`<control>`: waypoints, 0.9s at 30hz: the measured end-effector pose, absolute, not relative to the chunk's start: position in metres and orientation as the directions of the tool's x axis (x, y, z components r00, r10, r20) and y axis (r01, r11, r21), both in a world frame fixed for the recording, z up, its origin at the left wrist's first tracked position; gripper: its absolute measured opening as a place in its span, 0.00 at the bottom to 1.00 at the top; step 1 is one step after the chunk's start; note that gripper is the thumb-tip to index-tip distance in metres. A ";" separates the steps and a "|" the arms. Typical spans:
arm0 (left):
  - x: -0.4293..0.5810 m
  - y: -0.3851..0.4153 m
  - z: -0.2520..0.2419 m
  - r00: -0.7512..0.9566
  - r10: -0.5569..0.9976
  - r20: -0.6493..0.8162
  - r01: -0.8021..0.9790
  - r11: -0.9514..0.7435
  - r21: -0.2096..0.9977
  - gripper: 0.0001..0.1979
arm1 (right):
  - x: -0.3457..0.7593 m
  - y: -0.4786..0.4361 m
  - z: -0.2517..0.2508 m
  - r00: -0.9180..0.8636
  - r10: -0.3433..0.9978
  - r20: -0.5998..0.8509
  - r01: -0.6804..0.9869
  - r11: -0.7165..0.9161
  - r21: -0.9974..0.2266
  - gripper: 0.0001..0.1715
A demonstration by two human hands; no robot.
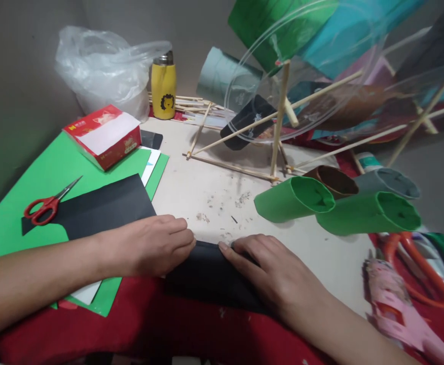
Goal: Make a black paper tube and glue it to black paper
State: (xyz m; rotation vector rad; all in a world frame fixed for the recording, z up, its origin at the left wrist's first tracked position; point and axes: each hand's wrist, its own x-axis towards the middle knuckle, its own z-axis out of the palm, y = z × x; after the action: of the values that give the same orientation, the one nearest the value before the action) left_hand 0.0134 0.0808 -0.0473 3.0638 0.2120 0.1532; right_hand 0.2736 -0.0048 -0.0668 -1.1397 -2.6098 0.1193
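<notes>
A sheet of black paper [210, 276] lies at the table's front edge, with a narrow fold along its far edge. My left hand [164, 246] is closed, its fingers pinching the left end of that edge. Farther right, my right hand [271, 274] grips the same edge between thumb and fingers, its palm over the paper's right side. Another black sheet [108, 208] rests to the left on green paper [39, 162]. Red-handled scissors [47, 208] lie across its left end.
Green paper tubes [290, 203] stand to the right, near a pink glue gun [393, 304] and an orange-handled tool [415, 274]. A stick frame [237, 167] with a clear plastic ring sits behind. At the back are a red box [111, 152], yellow bottle [163, 86] and plastic bag [104, 76].
</notes>
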 end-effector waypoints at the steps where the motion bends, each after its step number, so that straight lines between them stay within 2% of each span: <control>1: 0.012 0.081 -0.047 0.986 0.142 0.087 0.135 -0.988 0.078 0.10 | 0.274 -0.005 -0.067 -0.651 0.718 0.247 0.696 0.694 -0.184 0.19; 7: 0.007 0.082 -0.047 0.987 0.142 0.074 0.127 -0.976 0.178 0.07 | 0.275 -0.005 -0.067 -0.668 0.699 0.254 0.678 0.713 -0.178 0.19; 12: 0.001 0.078 -0.050 0.974 0.212 0.077 0.188 -0.952 0.244 0.10 | 0.276 -0.006 -0.069 -0.666 0.704 0.247 0.684 0.709 -0.175 0.19; 18: -0.003 0.072 -0.048 0.964 0.249 0.096 0.224 -0.950 0.217 0.09 | 0.276 -0.007 -0.071 -0.655 0.717 0.239 0.702 0.694 -0.159 0.20; 24: -0.009 0.064 -0.043 0.956 0.264 0.131 0.249 -0.961 0.118 0.12 | 0.275 -0.007 -0.072 -0.658 0.713 0.243 0.709 0.695 -0.121 0.20; 27: -0.015 0.064 -0.038 0.928 0.344 0.141 0.327 -0.936 0.133 0.11 | 0.274 -0.007 -0.072 -0.657 0.709 0.257 0.710 0.696 -0.104 0.21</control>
State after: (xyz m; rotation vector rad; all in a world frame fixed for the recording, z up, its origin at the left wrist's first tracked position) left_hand -0.0146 0.0639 -0.0379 2.9797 0.5196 0.2474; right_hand 0.2737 -0.0066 -0.0716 -1.1260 -2.6300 -0.0084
